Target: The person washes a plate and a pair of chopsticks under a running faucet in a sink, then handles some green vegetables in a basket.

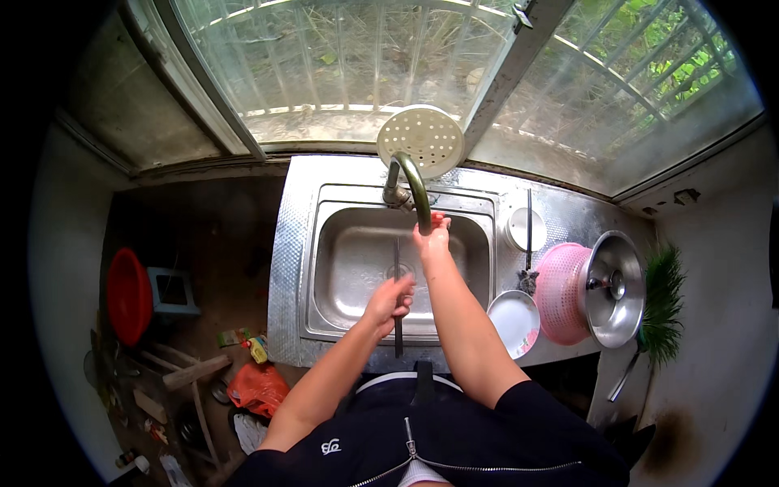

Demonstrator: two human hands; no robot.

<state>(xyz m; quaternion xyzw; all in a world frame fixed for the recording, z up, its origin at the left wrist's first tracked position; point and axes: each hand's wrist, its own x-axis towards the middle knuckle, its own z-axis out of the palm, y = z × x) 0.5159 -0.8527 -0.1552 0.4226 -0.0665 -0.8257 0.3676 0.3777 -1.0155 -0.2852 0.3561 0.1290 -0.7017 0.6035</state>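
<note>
My left hand (pixel 389 306) is closed around dark chopsticks (pixel 398 338), which point away from me over the stainless steel sink (pixel 350 243). Their near ends reach past the sink's front rim. My right hand (pixel 434 236) is at the outlet of the curved metal faucet (pixel 417 182), palm up. The spout covers part of this hand; the fingers that show are slightly apart, and I see nothing held in them. The sink's drain lies just beyond my left hand.
Right of the sink are a white bowl (pixel 518 228) with a dark stick beside it, a floral plate (pixel 512 319), a pink plastic basket (pixel 560 292) and a steel basin (pixel 616 304). Behind the faucet leans a perforated white disc (pixel 420 137). A red basin (pixel 129 296) stands at left.
</note>
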